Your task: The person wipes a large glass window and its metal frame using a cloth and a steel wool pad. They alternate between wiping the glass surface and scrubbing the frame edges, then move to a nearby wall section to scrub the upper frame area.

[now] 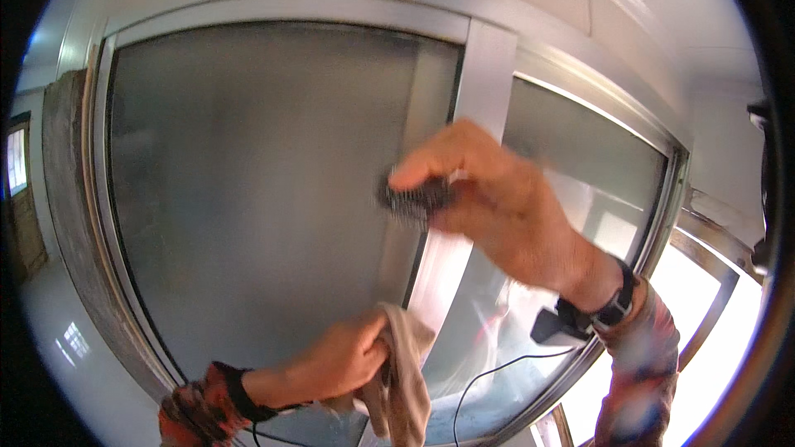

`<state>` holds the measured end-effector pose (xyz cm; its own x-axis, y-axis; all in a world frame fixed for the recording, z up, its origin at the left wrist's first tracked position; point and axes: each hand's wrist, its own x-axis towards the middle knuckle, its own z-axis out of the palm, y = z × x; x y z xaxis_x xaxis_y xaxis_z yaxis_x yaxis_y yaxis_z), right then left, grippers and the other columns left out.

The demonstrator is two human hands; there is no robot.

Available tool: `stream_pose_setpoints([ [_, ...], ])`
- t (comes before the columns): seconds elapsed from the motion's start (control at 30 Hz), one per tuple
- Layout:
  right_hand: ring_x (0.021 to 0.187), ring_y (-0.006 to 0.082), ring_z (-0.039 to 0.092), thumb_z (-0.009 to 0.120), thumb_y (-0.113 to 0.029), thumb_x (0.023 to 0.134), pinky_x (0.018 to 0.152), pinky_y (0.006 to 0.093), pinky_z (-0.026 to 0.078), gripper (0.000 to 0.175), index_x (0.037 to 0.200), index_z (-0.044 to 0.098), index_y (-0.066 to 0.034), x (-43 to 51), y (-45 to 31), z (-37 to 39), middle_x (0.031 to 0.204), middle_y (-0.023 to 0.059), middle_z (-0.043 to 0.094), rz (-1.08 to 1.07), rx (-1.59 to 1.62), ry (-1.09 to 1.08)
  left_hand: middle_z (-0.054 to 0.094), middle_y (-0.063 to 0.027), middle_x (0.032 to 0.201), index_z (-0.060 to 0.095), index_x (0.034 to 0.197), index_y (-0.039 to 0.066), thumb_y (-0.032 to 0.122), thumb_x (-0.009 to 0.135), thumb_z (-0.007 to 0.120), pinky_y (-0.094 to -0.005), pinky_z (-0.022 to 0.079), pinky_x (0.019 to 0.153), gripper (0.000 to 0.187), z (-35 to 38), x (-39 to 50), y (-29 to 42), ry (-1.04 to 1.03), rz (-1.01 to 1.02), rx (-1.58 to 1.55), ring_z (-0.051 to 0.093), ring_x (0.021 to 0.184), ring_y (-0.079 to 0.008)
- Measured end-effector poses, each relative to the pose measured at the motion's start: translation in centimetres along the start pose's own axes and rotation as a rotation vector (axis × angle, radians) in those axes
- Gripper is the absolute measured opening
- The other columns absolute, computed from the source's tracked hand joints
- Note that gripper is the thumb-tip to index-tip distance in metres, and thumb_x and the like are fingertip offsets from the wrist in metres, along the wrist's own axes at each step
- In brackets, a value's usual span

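Observation:
My right hand (509, 211) is raised in front of the metal upright between two panes. Its thumb and fingers grip a small dark scrubber (413, 195), blurred, with a ridged or bristly side; I cannot tell its exact kind. Lower down, my left hand (348, 354) clutches a beige-brown cloth (404, 379) that hangs in folds over the lower part of the upright. Behind both hands stands a metal-framed glass window. Its left pane (261, 186) looks grey and hazy, while the right pane (577, 149) carries reflections and whitish streaks near the bottom.
A metal upright (487, 74) parts the panes. A black strap (612, 307) with a small device circles my right wrist, and a thin black cable (481, 375) loops below it. Bare rough masonry (65, 155) edges the frame at left; a bright opening (689, 285) lies at right.

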<state>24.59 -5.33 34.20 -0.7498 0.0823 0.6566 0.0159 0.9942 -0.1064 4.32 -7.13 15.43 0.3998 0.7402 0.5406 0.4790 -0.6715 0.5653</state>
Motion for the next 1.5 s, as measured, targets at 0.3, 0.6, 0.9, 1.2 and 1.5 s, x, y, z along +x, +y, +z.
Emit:
stream_pose_setpoints([
  [0.3, 0.106, 0.021, 0.055, 0.067, 0.008, 0.084, 0.091, 0.036, 0.049, 0.071, 0.148, 0.049, -0.0179, -4.3, -0.1, 3.8, 0.114, 0.0084, 0.051, 0.384, 0.361, -0.209, 0.061, -0.0058, 0.113, 0.052, 0.124, 0.001, 0.005, 0.096, 0.069, -0.0283, 0.052, 0.092, 0.034, -2.9, 2.0, 2.4, 0.121, -0.066, -0.739, 0.063, 0.105, -0.0128],
  [0.6, 0.095, 0.0324, 0.06, 0.071, 0.006, 0.072, 0.082, 0.0381, 0.052, 0.05, 0.121, 0.065, -0.0022, -5.7, 1.5, 5.7, 0.106, 0.0163, 0.057, 0.035, -0.133, -0.032, 0.042, -0.0142, 0.137, 0.022, 0.146, 0.003, 0.001, 0.091, 0.071, -0.0443, 0.046, 0.108, 0.074, -2.6, 0.0, 2.8, -0.061, -0.06, -1.132, 0.048, 0.131, -0.0237],
  [0.9, 0.1, 0.0302, 0.062, 0.088, -0.024, 0.066, 0.086, 0.0439, 0.051, 0.086, 0.144, 0.054, -0.0098, -5.9, 1.6, 7.3, 0.117, 0.0128, 0.059, -0.136, -0.4, 0.144, 0.054, -0.006, 0.12, 0.034, 0.138, 0.003, 0.013, 0.1, 0.068, -0.0277, 0.051, 0.092, 0.052, 0.3, -0.6, 1.2, 0.33, 0.15, -0.941, 0.056, 0.109, -0.0113],
  [1.2, 0.082, 0.026, 0.06, 0.084, -0.01, 0.06, 0.07, 0.0401, 0.049, 0.093, 0.147, 0.053, -0.0137, -7.2, 1.8, 5.5, 0.099, 0.0083, 0.062, -0.136, -0.455, 0.179, 0.062, -0.0136, 0.116, 0.044, 0.132, 0.006, 0.022, 0.1, 0.064, -0.0284, 0.059, 0.064, 0.041, -5.8, -0.9, 2.8, 0.465, 0.058, -0.501, 0.067, 0.095, -0.0167],
  [1.5, 0.117, 0.0255, 0.062, 0.067, -0.017, 0.079, 0.115, 0.0482, 0.038, 0.039, 0.118, 0.07, -0.0174, -6.5, 4.0, 6.1, 0.115, 0.005, 0.066, -0.441, -0.767, 0.067, 0.063, -0.0112, 0.11, 0.061, 0.12, 0.003, 0.013, 0.092, 0.071, -0.0394, 0.052, 0.09, 0.031, -26.4, 8.9, 6.9, 1.515, 0.556, 0.996, 0.066, 0.099, -0.0304],
])
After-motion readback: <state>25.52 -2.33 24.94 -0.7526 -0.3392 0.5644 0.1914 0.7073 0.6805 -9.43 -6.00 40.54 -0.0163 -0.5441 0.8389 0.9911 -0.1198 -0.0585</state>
